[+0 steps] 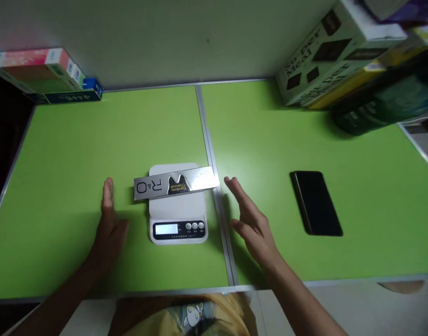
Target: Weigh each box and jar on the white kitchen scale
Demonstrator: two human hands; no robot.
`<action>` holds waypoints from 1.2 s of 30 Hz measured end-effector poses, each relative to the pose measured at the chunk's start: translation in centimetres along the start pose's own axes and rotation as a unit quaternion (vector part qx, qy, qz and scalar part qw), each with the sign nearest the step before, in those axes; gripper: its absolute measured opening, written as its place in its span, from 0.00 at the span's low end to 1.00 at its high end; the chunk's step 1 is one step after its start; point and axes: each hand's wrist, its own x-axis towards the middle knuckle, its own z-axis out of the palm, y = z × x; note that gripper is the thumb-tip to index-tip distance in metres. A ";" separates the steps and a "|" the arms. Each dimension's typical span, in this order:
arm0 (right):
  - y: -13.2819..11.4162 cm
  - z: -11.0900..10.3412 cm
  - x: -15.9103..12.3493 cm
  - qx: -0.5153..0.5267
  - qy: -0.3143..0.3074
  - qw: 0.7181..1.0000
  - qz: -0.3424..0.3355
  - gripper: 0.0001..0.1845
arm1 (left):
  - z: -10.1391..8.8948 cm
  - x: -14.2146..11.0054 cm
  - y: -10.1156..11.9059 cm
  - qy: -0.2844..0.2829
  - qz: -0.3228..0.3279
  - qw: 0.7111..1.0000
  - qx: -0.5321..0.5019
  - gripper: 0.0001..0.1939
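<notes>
A white digital kitchen scale (pixel 178 206) sits on the green table, its small display lit. Across its platform lies a long silver box (pixel 196 179) printed "R&O" and "Bamboo Charcoal", slightly tilted, with both ends reaching past the scale's sides. To the left of the scale is my left hand (pixel 110 226), upright on its edge, fingers stretched out and thumb apart, touching neither box nor scale. My right hand (pixel 251 224) is to the right of the scale, fingers extended towards the box's right end and thumb spread. Nothing is held in either hand.
A black smartphone (pixel 317 203) lies to the right of my right hand. At the back right stand a "Su-per Meal" box (pixel 326 51) and a dark green package (pixel 385 100). Stacked boxes (pixel 35 70) occupy the back left corner. A metal seam (pixel 207 135) divides the green tabletop (pixel 158 126).
</notes>
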 end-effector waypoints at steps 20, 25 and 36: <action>-1.4 -1.3 4.8 -0.096 -0.066 0.992 -0.043 0.32 | -2.5 3.2 0.2 -0.033 0.049 0.989 0.138 0.44; -2.8 -1.3 7.2 -0.153 -0.168 0.969 -0.099 0.33 | -2.9 5.3 1.1 -0.109 0.038 0.979 0.170 0.31; -3.5 -13.2 3.9 -0.161 -0.027 0.979 -0.126 0.25 | 4.0 7.4 12.5 -0.147 0.114 0.980 0.072 0.20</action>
